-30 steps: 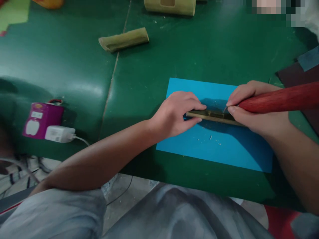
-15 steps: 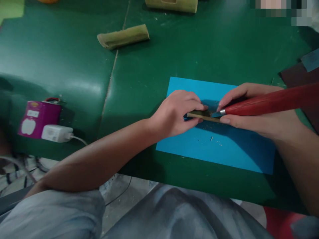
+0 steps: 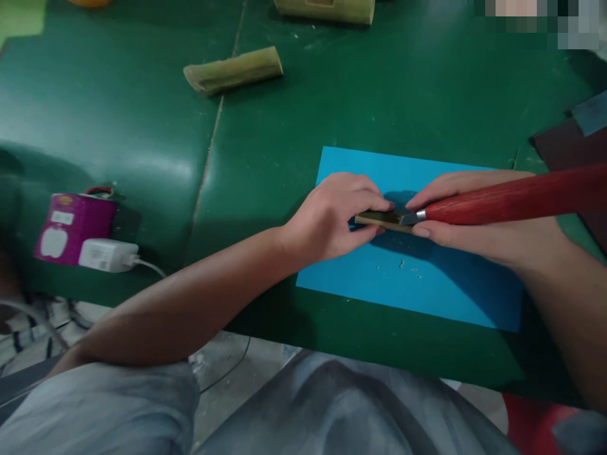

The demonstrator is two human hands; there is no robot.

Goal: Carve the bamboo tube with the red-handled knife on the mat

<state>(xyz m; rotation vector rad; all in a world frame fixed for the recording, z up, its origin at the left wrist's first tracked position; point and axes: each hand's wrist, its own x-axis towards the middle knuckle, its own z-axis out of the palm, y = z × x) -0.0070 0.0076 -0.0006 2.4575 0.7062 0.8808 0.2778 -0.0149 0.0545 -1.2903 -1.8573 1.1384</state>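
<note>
1. Here, the bare left hand (image 3: 334,218) has its grip nearly closed, thumb and fingers pinching the left part of a narrow brown-green strip that looks like bamboo (image 3: 379,218).
2. The strip sits over a rectangular bright-blue sheet (image 3: 341,272), between the two hands.
3. The bare right hand (image 3: 502,243) has its grip closed around a knife with a thick red wooden handle (image 3: 516,194), holding it near the silvery metal collar (image 3: 421,215).
4. The knife's small grey blade (image 3: 406,219) points left and meets the strip just right of the left fingertips.
5. Tiny pale shavings (image 3: 401,263) lie on the sheet, nearer the person than the strip.
6. The sheet lies on a glossy green table (image 3: 303,114).
7. Farther off lie a short yellow-green bamboo piece (image 3: 237,69) and a thicker bamboo tube with a rectangular cut-out (image 3: 351,12).
8. At left, a purple box (image 3: 88,218) stands next to a white plug-like block (image 3: 107,254) trailing a cable (image 3: 152,265).
</note>
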